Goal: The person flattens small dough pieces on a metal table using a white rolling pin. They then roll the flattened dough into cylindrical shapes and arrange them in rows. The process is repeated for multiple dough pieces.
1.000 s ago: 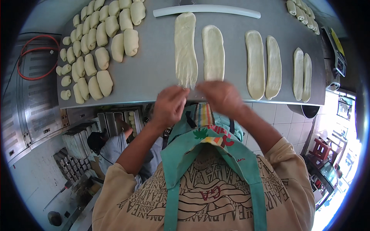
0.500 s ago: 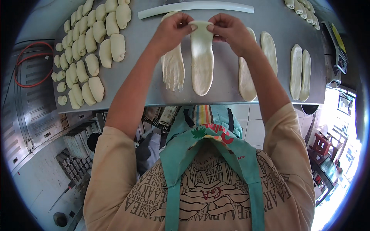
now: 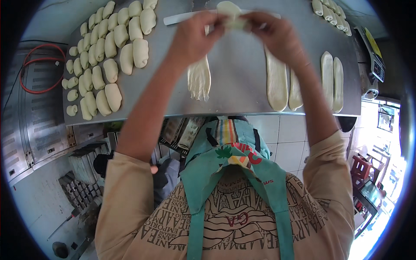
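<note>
A pale dough strip is lifted over the far part of the steel table, its length bunched or foreshortened between my hands. My left hand pinches its left side, and my right hand pinches its right side; both are slightly blurred. Under and in front of my left hand lies a flat dough strip with a ragged near end. Beneath my right forearm rest two more flat strips, a wide one and a partly hidden one.
Many rolled dough pieces stand in rows along the table's left side, with several more rolls at the far right corner. Two narrow strips lie at right. A white tube crosses the far side. A scale sits beyond the right edge.
The dough strip that hung or lay stretched toward me has been swung up and away from me, between both hands. The view has shifted slightly.
</note>
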Demonstrator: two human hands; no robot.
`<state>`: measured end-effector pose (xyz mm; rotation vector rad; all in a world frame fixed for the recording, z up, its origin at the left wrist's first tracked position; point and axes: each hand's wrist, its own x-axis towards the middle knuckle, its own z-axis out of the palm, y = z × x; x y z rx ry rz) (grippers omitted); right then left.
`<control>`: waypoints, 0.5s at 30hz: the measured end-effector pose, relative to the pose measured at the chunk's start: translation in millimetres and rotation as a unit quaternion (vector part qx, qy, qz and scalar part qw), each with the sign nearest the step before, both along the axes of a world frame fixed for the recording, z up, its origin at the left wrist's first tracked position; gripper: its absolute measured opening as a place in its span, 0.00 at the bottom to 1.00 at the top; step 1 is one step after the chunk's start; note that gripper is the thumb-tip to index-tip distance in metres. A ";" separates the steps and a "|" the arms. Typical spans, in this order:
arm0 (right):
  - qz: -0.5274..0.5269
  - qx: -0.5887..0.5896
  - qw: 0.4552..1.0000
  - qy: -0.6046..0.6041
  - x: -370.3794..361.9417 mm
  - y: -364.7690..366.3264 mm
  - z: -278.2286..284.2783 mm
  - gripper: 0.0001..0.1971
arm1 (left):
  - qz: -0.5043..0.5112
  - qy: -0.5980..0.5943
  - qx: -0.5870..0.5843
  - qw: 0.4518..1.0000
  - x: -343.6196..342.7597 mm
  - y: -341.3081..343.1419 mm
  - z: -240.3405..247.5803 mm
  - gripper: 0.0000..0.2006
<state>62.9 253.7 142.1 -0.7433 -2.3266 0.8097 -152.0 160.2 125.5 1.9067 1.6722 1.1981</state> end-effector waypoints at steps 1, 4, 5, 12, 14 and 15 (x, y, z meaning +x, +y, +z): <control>-0.024 0.053 0.997 -0.059 0.9 -19.0 -37.5 0.16 | 0.007 0.045 -0.006 0.999 6.7 -17.3 -34.3 0.18; -0.021 0.185 0.973 -0.139 21.0 -100.1 -151.8 0.21 | 0.016 0.208 0.040 0.977 46.0 -86.2 -143.5 0.20; -0.037 0.174 0.974 -0.140 27.7 -118.2 -156.9 0.23 | 0.012 0.216 0.038 0.976 53.1 -93.3 -140.2 0.20; -0.058 0.155 0.959 -0.232 33.0 -167.8 -144.8 0.25 | 0.022 0.234 0.006 0.972 77.9 -139.0 -133.5 0.20; -0.061 0.150 0.955 -0.246 34.5 -176.6 -142.9 0.26 | 0.031 0.234 0.023 0.972 83.0 -142.7 -133.4 0.19; -0.061 0.150 0.953 -0.256 35.4 -181.1 -140.7 0.26 | 0.030 0.238 0.020 0.971 84.5 -145.0 -133.6 0.20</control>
